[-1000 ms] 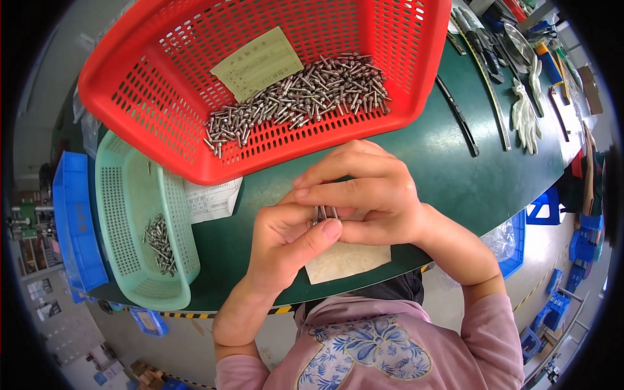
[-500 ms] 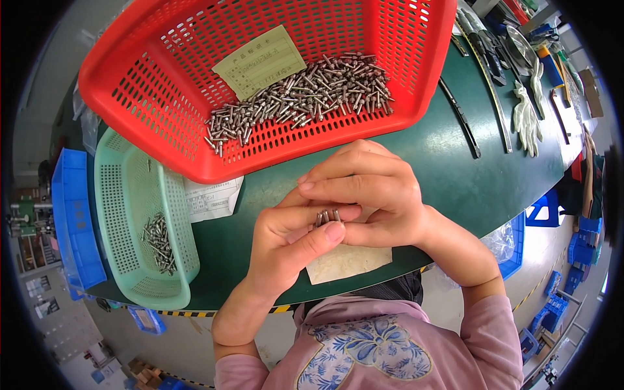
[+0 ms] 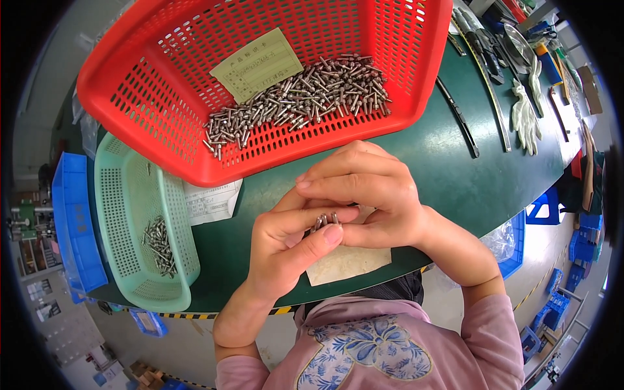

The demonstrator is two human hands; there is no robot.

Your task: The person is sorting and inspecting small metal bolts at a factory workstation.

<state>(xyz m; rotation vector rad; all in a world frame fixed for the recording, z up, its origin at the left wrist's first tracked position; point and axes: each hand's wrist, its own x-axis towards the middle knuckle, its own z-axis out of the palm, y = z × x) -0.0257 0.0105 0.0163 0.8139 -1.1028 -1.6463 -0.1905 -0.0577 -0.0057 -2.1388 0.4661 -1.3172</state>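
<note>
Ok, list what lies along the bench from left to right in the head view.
Blue bin → green basket holding a few metal pins → printed paper slip → left hand → right hand → long black strip → white glove.

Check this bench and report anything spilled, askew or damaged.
Nothing stands out. The small metal pins lie inside the red plastic basket, a few more inside the pale green basket, none loose on the green table. Both hands, left and right, pinch a few pins.
</note>
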